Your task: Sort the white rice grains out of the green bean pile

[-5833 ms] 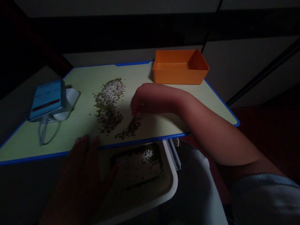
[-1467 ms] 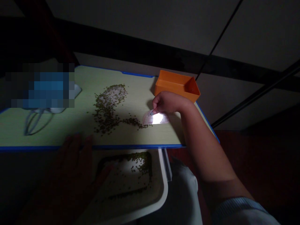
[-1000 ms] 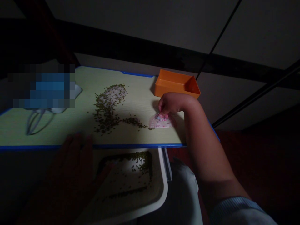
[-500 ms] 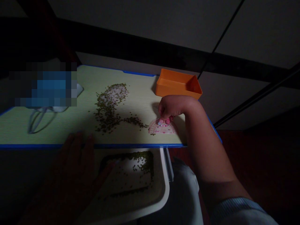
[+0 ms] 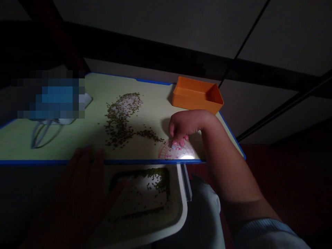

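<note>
- Pinching a pink-marked protractor (image 5: 178, 153) in right grip (image 5: 183, 126) at the near edge of the surface (image 5: 153, 112).
- Too dark to tell hold of left grip (image 5: 80, 186), by white tub (image 5: 183, 204).

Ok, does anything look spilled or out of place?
Possibly a spill: loose green and white grains lie scattered on the tabletop, left of the protractor, outside the white tub that holds similar green ones.
</note>
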`<control>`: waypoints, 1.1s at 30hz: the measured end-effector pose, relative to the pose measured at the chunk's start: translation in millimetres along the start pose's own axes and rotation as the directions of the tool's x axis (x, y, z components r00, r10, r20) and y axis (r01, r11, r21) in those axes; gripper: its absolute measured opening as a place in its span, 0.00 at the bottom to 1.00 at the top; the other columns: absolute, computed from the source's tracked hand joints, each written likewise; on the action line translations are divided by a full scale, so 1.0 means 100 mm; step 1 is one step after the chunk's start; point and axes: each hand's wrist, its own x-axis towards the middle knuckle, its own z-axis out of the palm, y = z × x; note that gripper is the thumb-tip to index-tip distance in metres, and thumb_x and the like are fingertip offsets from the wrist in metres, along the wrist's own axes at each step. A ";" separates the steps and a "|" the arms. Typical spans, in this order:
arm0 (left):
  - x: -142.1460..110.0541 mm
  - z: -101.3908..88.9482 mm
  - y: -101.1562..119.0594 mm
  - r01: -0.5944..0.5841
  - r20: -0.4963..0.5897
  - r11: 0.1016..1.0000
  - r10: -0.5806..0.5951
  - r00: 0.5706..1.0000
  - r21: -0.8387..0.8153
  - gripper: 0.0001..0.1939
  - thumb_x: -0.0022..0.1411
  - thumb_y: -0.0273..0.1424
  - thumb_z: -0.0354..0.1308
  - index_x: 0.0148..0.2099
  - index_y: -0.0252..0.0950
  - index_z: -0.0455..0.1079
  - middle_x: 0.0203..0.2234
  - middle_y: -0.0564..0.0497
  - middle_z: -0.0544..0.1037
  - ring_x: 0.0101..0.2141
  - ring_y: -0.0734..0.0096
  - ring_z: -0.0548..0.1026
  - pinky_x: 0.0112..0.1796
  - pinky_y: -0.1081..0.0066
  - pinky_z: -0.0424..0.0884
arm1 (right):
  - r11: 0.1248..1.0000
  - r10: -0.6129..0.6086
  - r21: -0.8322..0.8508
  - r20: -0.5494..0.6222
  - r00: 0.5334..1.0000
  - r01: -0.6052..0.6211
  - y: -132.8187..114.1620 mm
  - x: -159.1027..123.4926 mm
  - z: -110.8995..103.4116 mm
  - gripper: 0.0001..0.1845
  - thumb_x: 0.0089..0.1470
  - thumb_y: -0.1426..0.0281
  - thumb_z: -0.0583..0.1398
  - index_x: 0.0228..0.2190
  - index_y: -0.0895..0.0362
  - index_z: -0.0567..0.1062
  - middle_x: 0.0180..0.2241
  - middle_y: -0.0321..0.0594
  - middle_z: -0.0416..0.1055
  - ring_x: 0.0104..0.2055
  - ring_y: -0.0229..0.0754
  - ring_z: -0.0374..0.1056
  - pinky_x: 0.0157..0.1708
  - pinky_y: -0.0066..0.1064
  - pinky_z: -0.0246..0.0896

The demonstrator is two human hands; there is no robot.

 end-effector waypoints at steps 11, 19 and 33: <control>0.00 0.03 -0.02 -0.032 -0.025 0.999 0.033 0.999 0.024 0.45 0.55 0.53 0.42 0.64 0.26 0.39 0.63 0.27 0.50 0.62 0.38 0.51 0.57 0.43 0.56 | 0.996 -0.041 0.080 -0.001 0.999 0.041 0.00 -0.04 -0.01 0.10 0.45 0.67 0.64 0.28 0.63 0.78 0.21 0.37 0.74 0.23 0.33 0.67 0.27 0.26 0.58; 0.03 -0.01 0.00 -0.023 -0.016 0.999 0.023 1.000 0.039 0.46 0.55 0.55 0.39 0.62 0.22 0.44 0.59 0.24 0.56 0.61 0.36 0.53 0.55 0.43 0.58 | 0.996 0.082 -0.016 -0.291 0.953 -0.091 0.25 -0.22 -0.16 0.10 0.46 0.69 0.61 0.31 0.61 0.79 0.23 0.35 0.74 0.23 0.32 0.62 0.27 0.26 0.53; 0.04 -0.02 0.01 -0.022 -0.002 0.999 0.023 1.000 0.029 0.45 0.54 0.53 0.40 0.60 0.19 0.50 0.56 0.22 0.58 0.60 0.35 0.54 0.56 0.44 0.58 | 0.996 0.075 -0.025 -0.242 0.967 -0.083 0.21 -0.15 -0.14 0.11 0.47 0.71 0.60 0.32 0.61 0.79 0.25 0.39 0.76 0.27 0.36 0.68 0.30 0.27 0.57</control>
